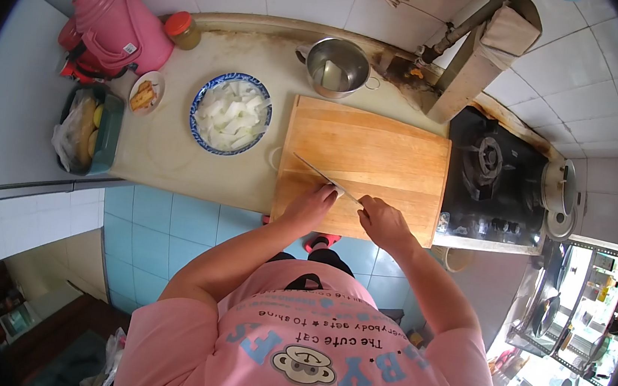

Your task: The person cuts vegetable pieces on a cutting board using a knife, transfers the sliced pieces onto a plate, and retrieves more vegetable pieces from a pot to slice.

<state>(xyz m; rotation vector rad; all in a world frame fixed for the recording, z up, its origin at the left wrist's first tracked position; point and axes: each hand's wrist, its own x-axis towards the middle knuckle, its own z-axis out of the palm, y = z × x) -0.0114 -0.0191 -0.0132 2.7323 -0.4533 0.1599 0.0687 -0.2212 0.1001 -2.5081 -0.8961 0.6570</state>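
Observation:
My right hand (383, 222) is closed round the handle of a kitchen knife (317, 171), whose blade points up and left over the wooden cutting board (382, 144). Close against the blade, my left hand (311, 207) has its fingers bent together on a small pale piece of food (338, 191) at the board's near side. The kind of food is too small to make out. Left of the board stands a blue-rimmed plate (193, 130) heaped with white vegetable slices (233, 116).
A steel pot (335, 90) stands behind the board. To the right is a black gas stove (500, 198) with a lidded pot (558, 185). On the left are a small dish (154, 107), a red-lidded jar (183, 30), a pink thermos (126, 31) and a green basket (108, 134).

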